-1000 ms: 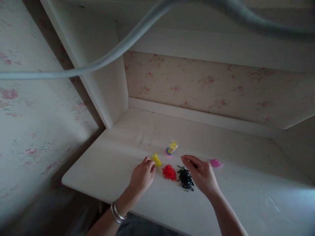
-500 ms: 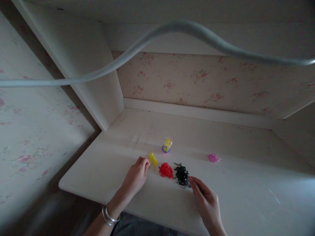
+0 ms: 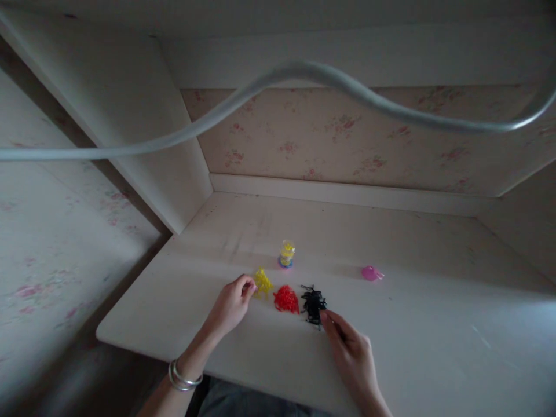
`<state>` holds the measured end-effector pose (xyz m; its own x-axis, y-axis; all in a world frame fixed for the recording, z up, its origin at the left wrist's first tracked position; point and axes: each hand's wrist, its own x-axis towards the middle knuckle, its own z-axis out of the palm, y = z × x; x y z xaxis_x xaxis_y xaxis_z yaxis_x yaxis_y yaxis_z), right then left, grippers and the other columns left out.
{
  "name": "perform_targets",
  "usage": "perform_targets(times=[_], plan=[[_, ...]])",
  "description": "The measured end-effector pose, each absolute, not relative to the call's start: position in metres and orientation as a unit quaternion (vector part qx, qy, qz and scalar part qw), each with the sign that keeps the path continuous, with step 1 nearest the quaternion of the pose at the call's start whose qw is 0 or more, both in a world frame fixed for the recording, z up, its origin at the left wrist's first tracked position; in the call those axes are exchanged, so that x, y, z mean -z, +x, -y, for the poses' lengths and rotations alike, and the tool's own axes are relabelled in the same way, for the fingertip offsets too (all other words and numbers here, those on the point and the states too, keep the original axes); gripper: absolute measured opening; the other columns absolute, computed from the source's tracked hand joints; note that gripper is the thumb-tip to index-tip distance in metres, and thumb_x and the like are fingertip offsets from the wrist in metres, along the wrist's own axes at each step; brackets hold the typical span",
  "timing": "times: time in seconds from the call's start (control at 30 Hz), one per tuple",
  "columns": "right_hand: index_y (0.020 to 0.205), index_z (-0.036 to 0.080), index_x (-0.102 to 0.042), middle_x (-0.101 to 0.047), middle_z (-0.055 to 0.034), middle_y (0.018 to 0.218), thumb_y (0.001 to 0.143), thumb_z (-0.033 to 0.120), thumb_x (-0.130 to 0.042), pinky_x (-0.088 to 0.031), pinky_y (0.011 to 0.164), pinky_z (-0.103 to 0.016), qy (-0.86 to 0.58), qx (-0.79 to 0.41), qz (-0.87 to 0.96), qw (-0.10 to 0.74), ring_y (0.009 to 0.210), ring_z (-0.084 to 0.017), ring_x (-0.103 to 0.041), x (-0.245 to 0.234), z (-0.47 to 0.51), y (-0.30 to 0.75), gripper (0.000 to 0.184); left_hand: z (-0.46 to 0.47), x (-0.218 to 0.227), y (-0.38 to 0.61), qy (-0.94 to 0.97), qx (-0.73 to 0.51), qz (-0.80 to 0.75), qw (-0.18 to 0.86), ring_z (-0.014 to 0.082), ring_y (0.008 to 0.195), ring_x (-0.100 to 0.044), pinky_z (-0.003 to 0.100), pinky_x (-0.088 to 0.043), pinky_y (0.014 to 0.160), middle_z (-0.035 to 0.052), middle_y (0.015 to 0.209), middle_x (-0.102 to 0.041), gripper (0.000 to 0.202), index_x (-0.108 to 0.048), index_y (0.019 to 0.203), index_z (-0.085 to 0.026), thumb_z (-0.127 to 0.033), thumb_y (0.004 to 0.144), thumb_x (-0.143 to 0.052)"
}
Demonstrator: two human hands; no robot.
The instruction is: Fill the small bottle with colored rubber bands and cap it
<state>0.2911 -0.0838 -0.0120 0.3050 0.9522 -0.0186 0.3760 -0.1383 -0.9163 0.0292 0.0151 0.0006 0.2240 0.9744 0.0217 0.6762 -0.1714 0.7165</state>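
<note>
Three small piles lie in a row on the white desk (image 3: 412, 336): yellow (image 3: 263, 282), red (image 3: 286, 299) and black (image 3: 313, 302). My left hand (image 3: 230, 306), with bangles on the wrist, has its fingers curled and pinched at the left edge of the yellow pile. My right hand (image 3: 350, 353) reaches in from below, its fingertips touching the near edge of the black pile with the fingers held close together. A small clear jar (image 3: 286, 253) with yellow contents stands behind the piles.
A pink lid-like piece (image 3: 370, 273) lies to the right of the piles. A white side panel (image 3: 143, 139) rises at the left, floral wallpaper (image 3: 347, 139) backs the desk. A grey cable (image 3: 304, 72) hangs blurred across the top of the view.
My right hand dropped from above the black pile to its near side and now touches its edge. My left hand stayed at the yellow pile. The view shifted slightly.
</note>
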Motion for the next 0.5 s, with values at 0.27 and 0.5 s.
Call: perform_targets(times=[0.27, 0.5], plan=[[0.091, 0.015, -0.074, -0.072, -0.0053, 0.079, 0.083, 0.052, -0.056, -0.048, 0.062, -0.015, -0.683, -0.331, 0.495, 0.423, 0.071, -0.016, -0.067, 0.011, 0.084, 0.290, 0.042, -0.002, -0.012, 0.026, 0.781, -0.191, -0.562, 0.195, 0.0152, 0.083, -0.062, 0.026, -0.046, 0.077, 0.0033, 0.099, -0.061, 0.014, -0.061, 0.097, -0.022, -0.023, 0.090, -0.049], [0.090, 0.015, -0.073, -0.069, -0.0039, 0.071, 0.084, 0.052, -0.055, -0.048, 0.063, -0.015, -0.678, -0.327, 0.505, 0.421, 0.071, -0.016, -0.066, 0.013, 0.084, 0.289, 0.042, 0.003, -0.006, 0.020, 0.789, -0.151, -0.562, 0.195, 0.0138, 0.079, -0.062, 0.024, -0.045, 0.074, 0.0021, 0.092, -0.059, 0.016, -0.061, 0.089, -0.022, -0.019, 0.092, -0.046]])
